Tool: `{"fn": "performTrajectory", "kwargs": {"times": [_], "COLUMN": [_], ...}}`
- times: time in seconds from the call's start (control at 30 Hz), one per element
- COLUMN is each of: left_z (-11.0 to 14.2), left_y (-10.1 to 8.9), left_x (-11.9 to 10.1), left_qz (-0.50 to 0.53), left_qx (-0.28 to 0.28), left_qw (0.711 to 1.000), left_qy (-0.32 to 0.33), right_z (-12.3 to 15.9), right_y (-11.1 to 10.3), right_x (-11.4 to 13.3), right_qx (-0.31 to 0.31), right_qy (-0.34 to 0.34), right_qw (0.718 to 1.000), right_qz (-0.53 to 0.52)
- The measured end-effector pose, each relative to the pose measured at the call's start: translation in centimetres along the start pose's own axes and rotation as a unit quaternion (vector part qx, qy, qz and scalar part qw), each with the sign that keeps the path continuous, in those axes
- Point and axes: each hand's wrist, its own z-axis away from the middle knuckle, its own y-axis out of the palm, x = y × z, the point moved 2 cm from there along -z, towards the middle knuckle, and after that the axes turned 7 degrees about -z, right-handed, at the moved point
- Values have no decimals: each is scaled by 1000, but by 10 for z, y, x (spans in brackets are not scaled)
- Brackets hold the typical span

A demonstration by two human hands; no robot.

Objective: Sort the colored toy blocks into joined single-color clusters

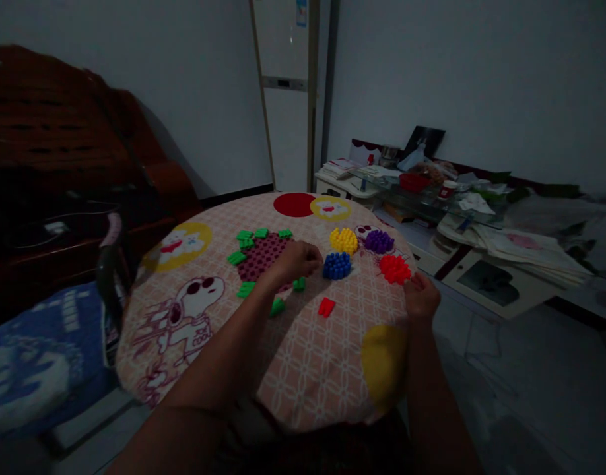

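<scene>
A round table (pixel 303 369) wears a pink cartoon-print cloth. On it lies a dark red peg board (pixel 261 257) ringed by green pieces (pixel 244 235). My left hand (pixel 296 260) rests curled on the board's right edge, beside the blue peg pile (pixel 337 265); what its fingers pinch is hidden. My right hand (pixel 420 295) sits at the table's right rim, fingers closed on a small red piece, just below the red pile (pixel 395 269). Yellow (pixel 343 240) and purple (pixel 379 241) piles lie behind. A loose red piece (pixel 326 307) lies near the middle.
A dark wooden sofa (pixel 60 158) stands at the left with a blue cushion (pixel 40 356) below it. A low cabinet (pixel 461 218) cluttered with papers and containers runs along the right wall. A tall white appliance (pixel 288 92) stands in the corner.
</scene>
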Motion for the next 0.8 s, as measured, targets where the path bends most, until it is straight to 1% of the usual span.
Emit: {"fn": "performTrajectory", "kwargs": {"times": [0.03,0.1,0.13,0.2,0.23,0.3,0.37,0.43,0.5,0.6,0.7,0.8], "left_z": [4,11,14,19,20,22,20,15,6,-12,-32,-50], "left_y": [11,35,47,66,72,78,79,79,83,98,115,129], "left_x": [-2,-6,-9,-14,-16,-23,-31,-38,-45,-50,-51,-50], "left_qz": [-23,-63,-84,-144,-179,-233,-240,-211,-167,-104,-61,-30], "left_qx": [48,110,126,126,120,112,95,53,11,-15,-48,-78], "left_qw": [998,990,986,980,975,965,964,971,976,975,973,972], "left_qy": [24,63,68,52,44,47,69,100,140,194,216,219], "right_z": [2,5,6,8,8,9,9,9,10,12,12,12], "right_y": [1,1,1,1,1,1,1,2,2,2,1,1], "right_x": [-2,-3,-2,0,0,1,1,0,-1,1,3,3], "right_qx": [-6,-12,-12,-10,-9,-9,-12,-16,-22,-26,-26,-21], "right_qy": [-4,-20,-28,-42,-46,-50,-52,-53,-53,-58,-61,-58], "right_qw": [1000,1000,1000,999,999,999,999,998,998,998,998,998], "right_qz": [-2,-2,-2,0,2,4,4,-2,-4,-9,-12,-20]}}
